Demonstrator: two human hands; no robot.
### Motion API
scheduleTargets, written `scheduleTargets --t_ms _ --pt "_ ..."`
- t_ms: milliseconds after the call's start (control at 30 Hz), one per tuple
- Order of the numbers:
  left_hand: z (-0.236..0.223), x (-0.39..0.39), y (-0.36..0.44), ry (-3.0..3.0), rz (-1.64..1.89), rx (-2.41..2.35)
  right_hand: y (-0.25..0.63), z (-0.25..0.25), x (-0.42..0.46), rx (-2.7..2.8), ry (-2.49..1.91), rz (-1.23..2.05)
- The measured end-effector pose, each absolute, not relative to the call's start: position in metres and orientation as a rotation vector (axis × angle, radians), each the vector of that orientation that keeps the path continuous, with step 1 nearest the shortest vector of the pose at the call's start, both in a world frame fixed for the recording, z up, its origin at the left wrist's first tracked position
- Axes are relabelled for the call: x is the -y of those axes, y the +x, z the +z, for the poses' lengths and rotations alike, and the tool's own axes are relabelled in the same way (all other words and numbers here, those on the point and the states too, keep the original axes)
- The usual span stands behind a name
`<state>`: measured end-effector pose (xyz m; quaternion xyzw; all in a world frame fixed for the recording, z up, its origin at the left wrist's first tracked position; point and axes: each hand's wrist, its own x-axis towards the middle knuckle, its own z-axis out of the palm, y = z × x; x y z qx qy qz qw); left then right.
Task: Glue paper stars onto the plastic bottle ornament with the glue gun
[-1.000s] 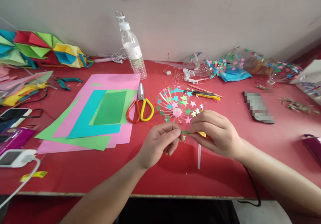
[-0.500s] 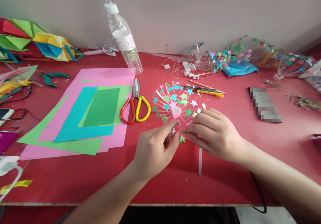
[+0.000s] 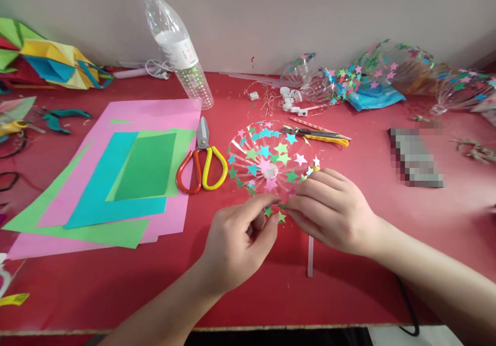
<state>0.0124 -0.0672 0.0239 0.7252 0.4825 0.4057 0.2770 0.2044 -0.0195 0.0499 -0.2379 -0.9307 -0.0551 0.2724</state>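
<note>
My right hand (image 3: pixel 329 209) is closed in a pinch with a small green paper star (image 3: pixel 282 206) at its fingertips. Facing it, my left hand (image 3: pixel 242 237) has thumb and forefinger apart, with nothing visible between them. Just beyond both hands lies a clear plastic piece cut into splayed strips (image 3: pixel 270 172), dotted with pink, blue and green paper stars. A translucent stick (image 3: pixel 310 258) pokes out from below my right hand, which hides its other end. Red-and-yellow-handled scissors (image 3: pixel 202 162) lie left of the starred piece, and a yellow utility knife (image 3: pixel 321 137) sits behind it.
Coloured paper sheets (image 3: pixel 143 165) are stacked at left, with a clear bottle (image 3: pixel 180 51) behind. More starred plastic pieces (image 3: pixel 395 69) and a blue packet (image 3: pixel 374 98) stand along the wall. Teal pliers (image 3: pixel 58 119) lie far left, a pixelated dark object (image 3: pixel 416 157) at right.
My left hand has drawn away from the green piece, its thumb and forefinger parting. My right hand stays pinched near the same spot. The view has shifted, moving the papers and bottle leftward.
</note>
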Motion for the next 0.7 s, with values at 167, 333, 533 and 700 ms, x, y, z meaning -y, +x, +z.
scheduleTargets --t_ms 167,333,533,700 --pt "0.0245 0.0672 0.0128 1.967 1.100 -1.295 0.2043 0.0472 0.0190 2.499 -0.663 -0.086" --pt "0.0249 0.0665 0.0124 1.993 1.094 -1.284 0.2037 0.0449 0.0193 2.489 -0.693 -0.071" --pt "0.0250 0.0661 0.0125 1.998 1.096 -1.288 0.2028 0.0451 0.0200 2.454 -0.730 0.006" --pt "0.0253 0.0663 0.0126 1.986 1.102 -1.282 0.2013 0.0447 0.0201 2.420 -0.759 0.039"
